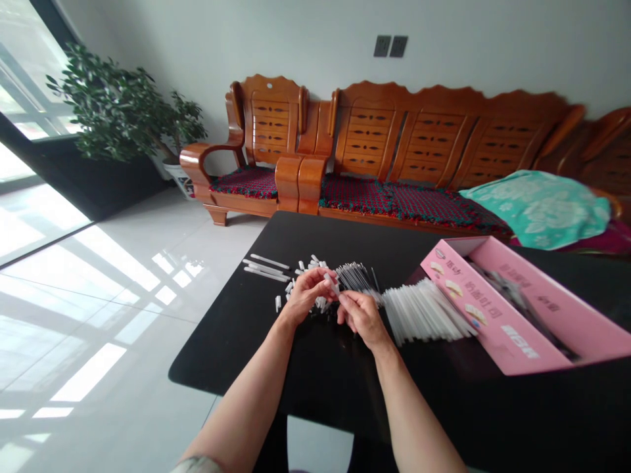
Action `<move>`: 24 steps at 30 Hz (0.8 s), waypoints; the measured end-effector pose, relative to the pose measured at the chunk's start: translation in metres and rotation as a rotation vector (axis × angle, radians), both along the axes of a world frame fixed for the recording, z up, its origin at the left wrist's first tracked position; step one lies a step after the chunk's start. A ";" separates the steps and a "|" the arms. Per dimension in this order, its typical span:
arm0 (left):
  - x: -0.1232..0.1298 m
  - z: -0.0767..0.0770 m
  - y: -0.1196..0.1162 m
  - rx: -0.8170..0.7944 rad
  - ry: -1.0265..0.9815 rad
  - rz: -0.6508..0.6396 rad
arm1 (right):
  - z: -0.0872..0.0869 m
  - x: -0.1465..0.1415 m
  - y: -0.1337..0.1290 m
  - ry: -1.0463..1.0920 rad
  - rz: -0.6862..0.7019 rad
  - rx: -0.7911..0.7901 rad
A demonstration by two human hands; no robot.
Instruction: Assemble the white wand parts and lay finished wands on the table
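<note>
**Surface:** black tabletop (236,348), glossy, with a pale reflection near its near edge.

**Room:** white floor tiles (123,368) lit by sun from a tall window (29,85); a carved wooden sofa (424,125) stands along the far wall behind the table.

**Room items, counted:** one potted plant (118,112) in the corner; two dark wall plates (389,46); one teal cloth (537,207) lying on the sofa's woven red-and-green seat cushions (355,197).

**Table items, counted:** one pink cardboard box (513,315), open, its contents dark and unclear; about four long white sticks (263,268), lying side by side; one loose heap of small white pieces (308,266), too many and too overlapped to count exactly; one bundle of thin dark-tipped rods (355,279); one larger bundle of clear straws (424,312), just beside the box.

**Hands:** two, both the person's own, no other person's in view.

**Left hand (308,293):** over the heap, fingers curled narrowly around one small white piece (329,282).

**Right hand (362,318):** beside the left, thumb and fingertips (342,299) pinched narrowly at the same piece.

**Held piece location:** between both hands, above the tabletop, at the heap's right edge.
</note>
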State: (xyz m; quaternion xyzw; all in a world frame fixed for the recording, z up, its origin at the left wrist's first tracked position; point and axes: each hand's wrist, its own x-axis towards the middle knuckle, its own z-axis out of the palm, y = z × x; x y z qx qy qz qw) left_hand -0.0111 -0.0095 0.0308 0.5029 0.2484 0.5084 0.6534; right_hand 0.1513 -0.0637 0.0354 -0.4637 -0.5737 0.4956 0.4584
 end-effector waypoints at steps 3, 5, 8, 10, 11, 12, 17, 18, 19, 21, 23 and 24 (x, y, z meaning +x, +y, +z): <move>-0.001 0.000 -0.001 0.006 -0.008 0.008 | 0.002 0.000 -0.001 0.099 0.066 -0.097; 0.000 -0.001 0.000 0.013 -0.003 0.017 | 0.002 0.000 -0.002 0.159 0.102 -0.155; 0.000 -0.004 0.003 -0.010 0.012 0.053 | -0.001 0.002 -0.001 0.187 0.116 -0.178; -0.004 -0.005 0.008 -0.048 -0.028 0.132 | -0.005 0.003 0.001 0.126 0.088 -0.133; -0.007 -0.005 0.010 -0.065 -0.068 0.192 | -0.007 0.004 0.002 0.069 0.063 -0.092; -0.010 -0.005 0.013 -0.080 -0.114 0.262 | -0.008 0.005 0.002 0.007 0.037 -0.048; -0.019 -0.004 0.016 -0.091 -0.124 0.372 | -0.006 0.007 0.003 -0.148 -0.058 0.096; -0.018 -0.004 0.015 -0.081 -0.090 0.352 | -0.005 0.007 0.003 -0.162 -0.075 0.123; -0.016 -0.004 0.014 -0.064 -0.047 0.335 | -0.005 0.007 0.003 -0.179 -0.094 0.152; -0.012 -0.006 0.012 -0.015 0.059 0.324 | -0.007 0.009 0.004 -0.215 -0.150 0.206; -0.009 -0.008 0.011 0.052 0.192 0.358 | -0.011 0.013 0.006 -0.264 -0.256 0.252; -0.009 -0.010 0.011 0.093 0.267 0.391 | -0.013 0.018 0.008 -0.298 -0.338 0.280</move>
